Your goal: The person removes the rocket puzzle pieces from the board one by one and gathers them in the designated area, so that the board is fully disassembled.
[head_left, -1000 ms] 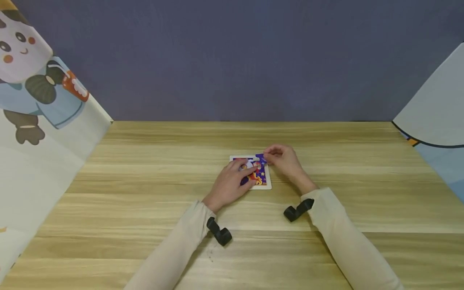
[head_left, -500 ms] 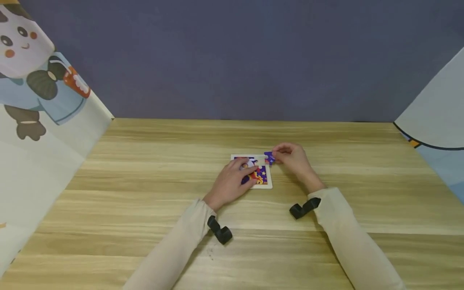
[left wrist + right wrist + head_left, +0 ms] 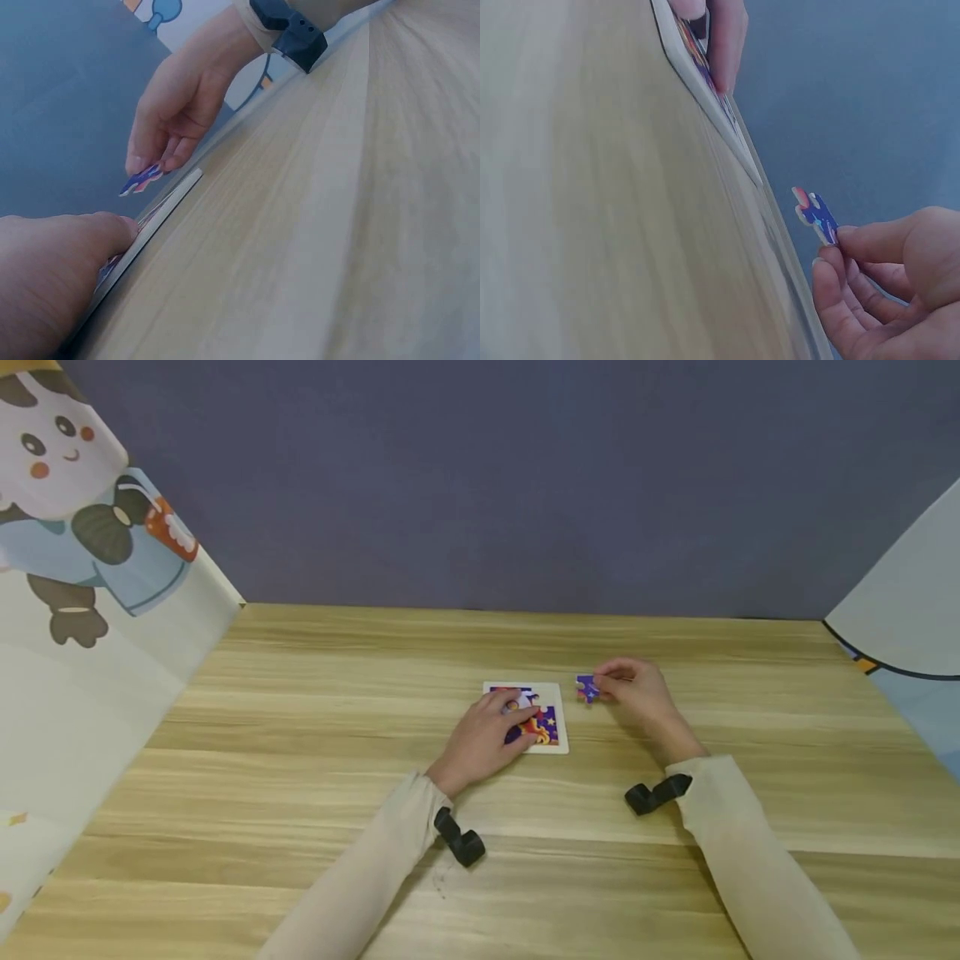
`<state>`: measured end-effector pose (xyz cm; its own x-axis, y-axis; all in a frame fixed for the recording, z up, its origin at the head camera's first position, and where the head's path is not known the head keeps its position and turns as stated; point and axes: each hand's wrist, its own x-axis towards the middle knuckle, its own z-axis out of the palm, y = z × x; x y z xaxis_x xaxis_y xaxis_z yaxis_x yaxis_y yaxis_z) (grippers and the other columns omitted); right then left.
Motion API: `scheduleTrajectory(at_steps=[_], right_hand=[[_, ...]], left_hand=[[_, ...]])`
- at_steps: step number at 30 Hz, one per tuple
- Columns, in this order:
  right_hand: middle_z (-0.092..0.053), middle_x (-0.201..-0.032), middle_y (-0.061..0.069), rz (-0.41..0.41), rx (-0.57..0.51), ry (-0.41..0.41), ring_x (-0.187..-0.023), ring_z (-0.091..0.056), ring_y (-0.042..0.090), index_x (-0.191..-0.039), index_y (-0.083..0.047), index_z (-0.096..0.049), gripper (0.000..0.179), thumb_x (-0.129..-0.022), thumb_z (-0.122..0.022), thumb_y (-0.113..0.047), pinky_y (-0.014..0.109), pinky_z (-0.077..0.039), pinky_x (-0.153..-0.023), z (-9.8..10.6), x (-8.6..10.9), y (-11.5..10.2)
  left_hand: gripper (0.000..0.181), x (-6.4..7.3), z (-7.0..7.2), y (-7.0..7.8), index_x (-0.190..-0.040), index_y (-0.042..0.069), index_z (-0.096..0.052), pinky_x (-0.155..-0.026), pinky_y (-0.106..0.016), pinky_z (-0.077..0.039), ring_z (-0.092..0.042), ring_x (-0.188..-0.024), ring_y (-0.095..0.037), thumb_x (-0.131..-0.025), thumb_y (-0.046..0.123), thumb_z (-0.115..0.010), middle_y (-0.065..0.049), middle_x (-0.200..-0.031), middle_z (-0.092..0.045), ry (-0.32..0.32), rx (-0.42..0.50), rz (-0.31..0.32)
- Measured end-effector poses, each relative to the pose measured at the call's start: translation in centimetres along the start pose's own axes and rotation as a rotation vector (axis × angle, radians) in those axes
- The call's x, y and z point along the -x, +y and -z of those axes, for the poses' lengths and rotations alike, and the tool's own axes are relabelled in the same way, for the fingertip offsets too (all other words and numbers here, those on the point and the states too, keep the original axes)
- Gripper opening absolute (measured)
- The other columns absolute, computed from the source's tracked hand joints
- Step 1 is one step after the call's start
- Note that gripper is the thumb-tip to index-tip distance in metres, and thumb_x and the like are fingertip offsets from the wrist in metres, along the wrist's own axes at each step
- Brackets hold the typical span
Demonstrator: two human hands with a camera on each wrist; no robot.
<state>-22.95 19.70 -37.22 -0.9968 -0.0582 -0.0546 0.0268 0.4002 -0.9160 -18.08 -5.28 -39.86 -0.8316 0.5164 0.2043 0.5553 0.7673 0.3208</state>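
Observation:
A small white-framed jigsaw puzzle (image 3: pixel 552 739) with a purple, red and yellow picture lies flat on the table. My left hand (image 3: pixel 480 739) rests across its left part with fingers spread, covering much of the picture. At the puzzle's upper right corner the pale backing shows bare. My right hand (image 3: pixel 637 693) pinches a purple jigsaw piece (image 3: pixel 587 688) between thumb and fingertips, to the right of the frame and apart from it. In the right wrist view the piece (image 3: pixel 817 216) shows purple with a reddish tab, held clear of the table.
The wooden table (image 3: pixel 337 693) reaches back to a dark blue-grey wall (image 3: pixel 480 485). A cartoon-printed panel (image 3: pixel 97 527) stands at the left, another pale panel (image 3: pixel 907 585) at the right. Black cameras are strapped to both wrists.
My right hand has lifted the purple piece from the puzzle's upper right corner and moved it to the right, baring the backing there. The left hand has stayed on the puzzle.

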Motion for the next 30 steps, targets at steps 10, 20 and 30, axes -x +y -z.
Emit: scheduleTrajectory(at_steps=[10,20,30], right_hand=[[-0.059,-0.076,-0.017,0.012,0.022,0.014,-0.068,-0.060,-0.003,-0.112,0.014,-0.056,0.030,-0.092,-0.058,-0.008,0.015,-0.055,-0.067,2.2,0.4,1.0],[-0.061,-0.074,-0.021,0.029,0.007,0.028,-0.068,-0.061,-0.004,-0.112,0.017,-0.054,0.031,-0.091,-0.059,-0.005,0.014,-0.055,-0.066,3.9,0.6,1.6],[-0.058,-0.078,-0.023,-0.006,0.086,0.030,-0.070,-0.060,-0.005,-0.116,0.014,-0.055,0.033,-0.094,-0.057,-0.009,0.014,-0.054,-0.066,5.9,0.9,2.5]], left_hand=[[0.045,-0.1,-0.1,0.1,-0.134,0.022,-0.056,-0.114,-0.041,-0.031,-0.040,-0.135,-0.026,-0.094,0.041,-0.054,-0.009,-0.144,-0.045,-0.013,0.002,0.007],[0.044,-0.1,-0.1,0.2,-0.134,0.022,-0.056,-0.113,-0.042,-0.032,-0.040,-0.135,-0.026,-0.094,0.041,-0.053,-0.010,-0.144,-0.046,-0.008,0.008,0.003],[0.044,0.1,0.0,0.1,-0.133,0.021,-0.057,-0.112,-0.042,-0.034,-0.041,-0.134,-0.025,-0.094,0.042,-0.054,-0.010,-0.143,-0.047,-0.002,0.006,0.002]])
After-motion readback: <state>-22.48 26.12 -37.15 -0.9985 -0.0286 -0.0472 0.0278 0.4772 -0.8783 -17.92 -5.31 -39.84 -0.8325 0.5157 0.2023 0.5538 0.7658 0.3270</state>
